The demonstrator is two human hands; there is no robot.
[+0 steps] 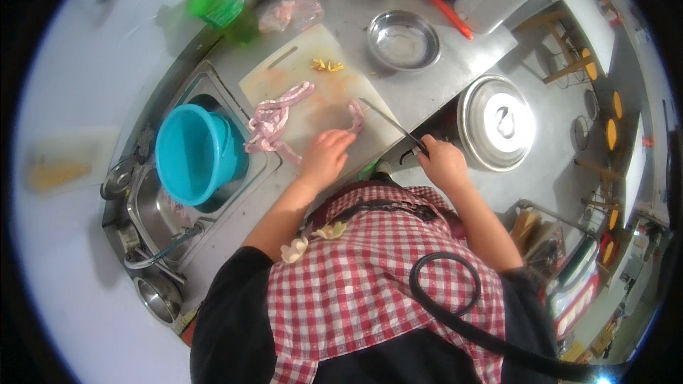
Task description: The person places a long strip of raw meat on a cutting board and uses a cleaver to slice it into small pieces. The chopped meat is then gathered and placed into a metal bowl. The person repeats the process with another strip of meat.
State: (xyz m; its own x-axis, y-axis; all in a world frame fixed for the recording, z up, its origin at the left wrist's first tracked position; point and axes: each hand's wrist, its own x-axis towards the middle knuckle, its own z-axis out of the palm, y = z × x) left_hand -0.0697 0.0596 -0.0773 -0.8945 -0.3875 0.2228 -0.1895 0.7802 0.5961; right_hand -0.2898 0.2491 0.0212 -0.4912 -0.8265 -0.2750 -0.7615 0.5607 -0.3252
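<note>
On the white plastic cutting board (334,41) lies a heap of long pink strips of raw meat (271,117), its lower end hanging past the board's edge. My left hand (326,154) has its fingertips on the end of a separate curved piece of meat (355,115). In my right hand (444,162) is the black handle of a kitchen knife (387,119); its blade points up and left over the board, its tip near that curved piece. A small pile of yellow slivers (327,66) sits at the board's upper part. Whether my left fingers grip the meat or only press it, I cannot tell.
A steel bowl (403,40) stands right of the board. A green bottle (216,2) and a plastic bag of meat (292,14) are beyond it. To the left, a blue bucket (188,154) sits in the sink. A large lidded pot (497,123) stands beyond the counter's right edge.
</note>
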